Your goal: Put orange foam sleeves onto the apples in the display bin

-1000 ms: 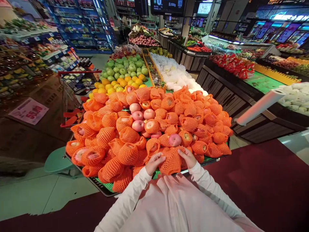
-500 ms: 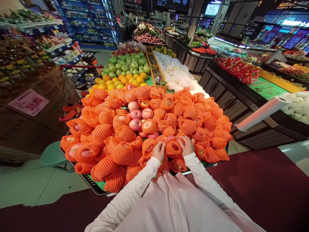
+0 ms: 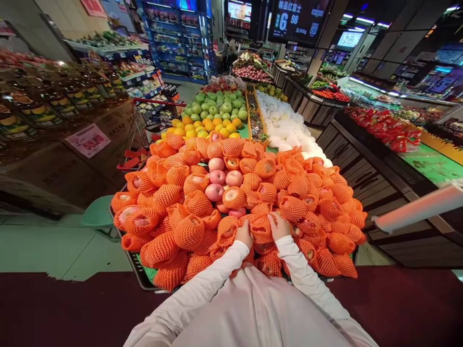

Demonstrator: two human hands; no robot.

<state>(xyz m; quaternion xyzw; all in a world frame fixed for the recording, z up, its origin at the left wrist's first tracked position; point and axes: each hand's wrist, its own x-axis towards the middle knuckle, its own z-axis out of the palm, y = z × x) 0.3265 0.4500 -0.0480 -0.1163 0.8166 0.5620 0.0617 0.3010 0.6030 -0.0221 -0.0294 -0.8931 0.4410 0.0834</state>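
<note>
At the near side of a big pile of apples, my left hand (image 3: 245,234) and my right hand (image 3: 279,226) grip an apple in an orange foam net (image 3: 261,228) from its two sides. The fingers of both hands are curled on the netting; the fingertips are partly hidden. More net-wrapped apples (image 3: 189,232) surround it, touching one another. Just beyond my hands lie several bare pink apples (image 3: 234,178) without nets.
Oranges (image 3: 206,126), green fruit (image 3: 217,103) and white-wrapped fruit (image 3: 280,120) fill the stand's far part. A shopping cart (image 3: 139,130) and green stool (image 3: 97,218) stand left. A white roll (image 3: 415,208) juts in from the right.
My view has turned left and up, so the stand appears farther right and a price screen shows. Both hands stay on the same netted apple, with little visible shift.
</note>
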